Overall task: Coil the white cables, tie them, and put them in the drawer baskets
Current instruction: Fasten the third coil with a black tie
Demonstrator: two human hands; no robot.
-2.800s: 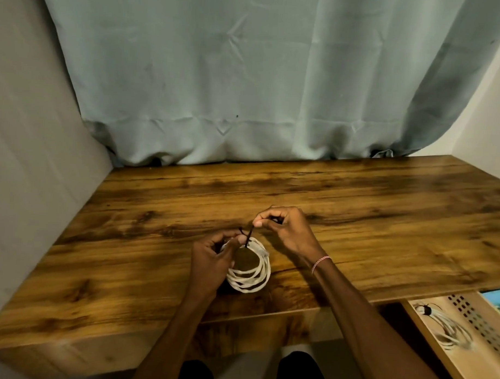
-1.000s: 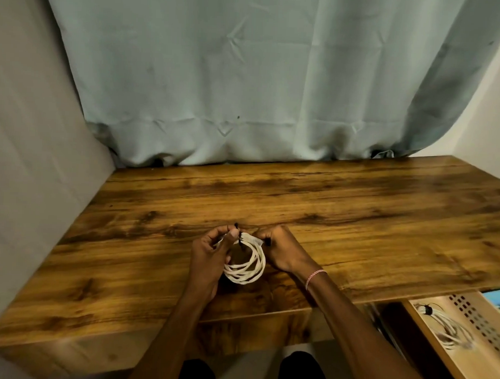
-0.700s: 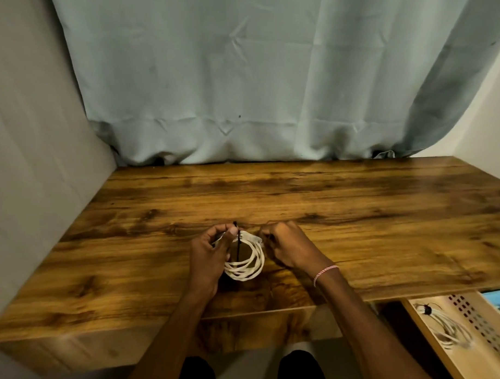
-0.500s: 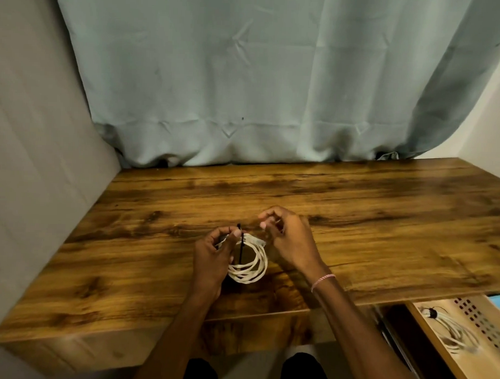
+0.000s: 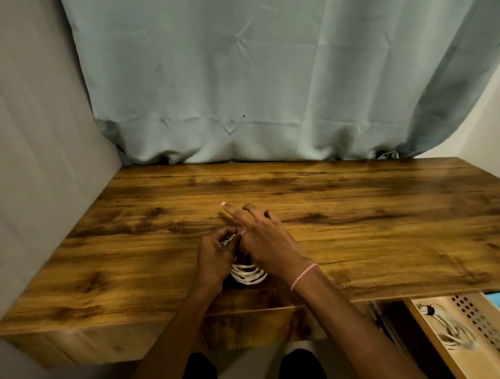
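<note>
A: Mid-tie: pinching coil (image 5: pixel 248 275) with left hand (image 5: pixel 215 256), at desk (image 5: pixel 355 221) front edge.
B: Splaying right hand (image 5: pixel 265 238) above it. Next: cinch tight, then drop into basket (image 5: pixel 476 319), beside 1 tied coil (image 5: pixel 451 329).

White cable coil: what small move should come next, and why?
Probably the right hand should pinch the tie end and pull it snug: the left hand grips the white cable coil at its top, the right hand's fingers are spread above it, and the hands hide any knot.
</note>
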